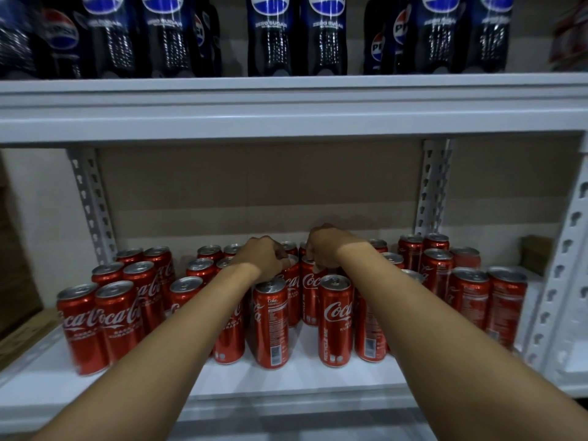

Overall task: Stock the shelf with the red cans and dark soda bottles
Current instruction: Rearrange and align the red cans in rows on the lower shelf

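Observation:
Several red cans stand upright on the lower white shelf (286,380), in loose rows from left (82,326) to right (506,307). Both my arms reach into the middle of the group. My left hand (265,257) grips the top of a red can (291,288) in the second row. My right hand (327,246) curls over the top of the neighbouring red can (310,297). Two more cans (272,323) stand in front of them. Dark soda bottles (296,33) line the upper shelf.
White perforated uprights (92,205) frame the bay, one thick post at the right (560,281). A brown cardboard back panel (261,186) closes the rear. Cardboard boxes (19,329) sit left of the shelf. A small brown box (537,253) stands far right.

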